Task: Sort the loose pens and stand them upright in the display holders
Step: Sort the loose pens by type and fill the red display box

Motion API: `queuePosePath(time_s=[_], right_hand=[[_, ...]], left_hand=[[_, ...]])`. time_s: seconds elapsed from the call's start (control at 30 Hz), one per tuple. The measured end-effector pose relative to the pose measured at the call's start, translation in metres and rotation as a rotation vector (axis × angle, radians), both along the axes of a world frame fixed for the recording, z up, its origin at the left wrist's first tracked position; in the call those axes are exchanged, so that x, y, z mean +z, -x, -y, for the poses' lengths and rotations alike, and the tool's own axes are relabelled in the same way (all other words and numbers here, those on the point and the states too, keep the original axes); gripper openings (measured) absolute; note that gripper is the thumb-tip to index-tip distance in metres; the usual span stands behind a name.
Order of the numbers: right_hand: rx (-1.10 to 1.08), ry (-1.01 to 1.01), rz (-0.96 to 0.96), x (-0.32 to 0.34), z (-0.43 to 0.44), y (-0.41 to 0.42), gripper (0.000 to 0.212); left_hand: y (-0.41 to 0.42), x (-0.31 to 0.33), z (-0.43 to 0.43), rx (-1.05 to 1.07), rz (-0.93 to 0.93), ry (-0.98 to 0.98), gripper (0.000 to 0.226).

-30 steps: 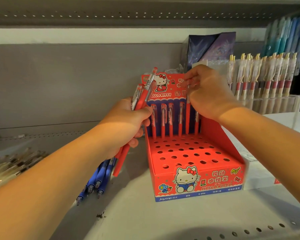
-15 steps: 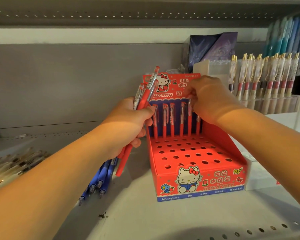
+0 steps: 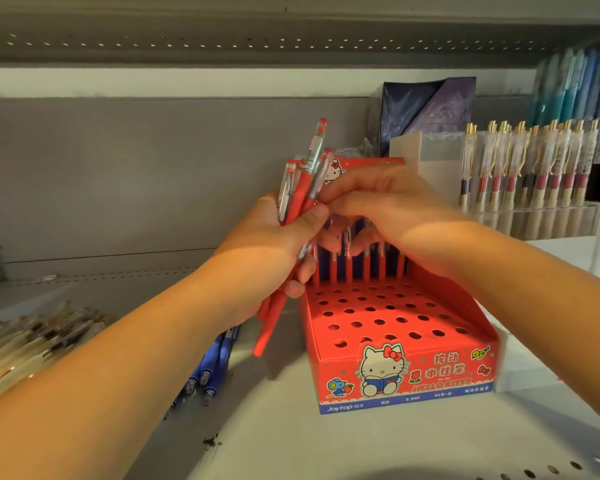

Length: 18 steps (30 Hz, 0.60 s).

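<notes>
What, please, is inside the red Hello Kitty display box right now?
Red pens stand upright in the display box, back row only; nearer holes look empty. The right hand covers their tops.

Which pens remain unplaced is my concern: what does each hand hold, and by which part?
Left hand grips a bundle of red pens at mid-barrel. Right hand touches that bundle; whether it pinches one is unclear.

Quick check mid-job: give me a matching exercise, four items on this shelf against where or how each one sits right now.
Items:
1. bundle of red plastic pens
2. blue plastic pens
3. clear gold-clipped pens
4. red cardboard display holder

States:
A. upright in the clear acrylic rack
B. pens in back row, front holes empty
C. held in the left hand
D. lying on the grey metal shelf

Pairs: 1-C, 2-D, 3-A, 4-B.
</notes>
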State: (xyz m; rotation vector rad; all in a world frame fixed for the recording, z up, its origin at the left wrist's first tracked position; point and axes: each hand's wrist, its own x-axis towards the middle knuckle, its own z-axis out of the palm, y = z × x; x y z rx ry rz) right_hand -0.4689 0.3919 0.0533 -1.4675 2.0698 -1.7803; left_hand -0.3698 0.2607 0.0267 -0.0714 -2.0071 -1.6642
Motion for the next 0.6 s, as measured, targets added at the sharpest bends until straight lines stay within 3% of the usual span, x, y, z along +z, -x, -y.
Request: queuePosePath(time_s=[0.13,0.23,0.43,0.6], right_hand=[[0.178,0.053,0.14,-0.007,0.003,-0.003,0.008],[0.268,0.074,0.207,-0.01,0.003,0.0,0.027],[0.203,0.156,0.17,-0.014,0.009,0.002,0.022],[0.182,0.326,0.303,-0.005,0.007,0.005,0.024]], left_hand=[[0.0,0.001,0.0,0.015,-0.03,-0.057,0.015],[0.0,0.002,-0.001,0.026,-0.055,-0.085,0.008],[0.002,0.001,-0.001,0.103,-0.02,-0.052,0.007],[0.002,0.004,0.002,0.211,-0.006,-0.069,0.009]])
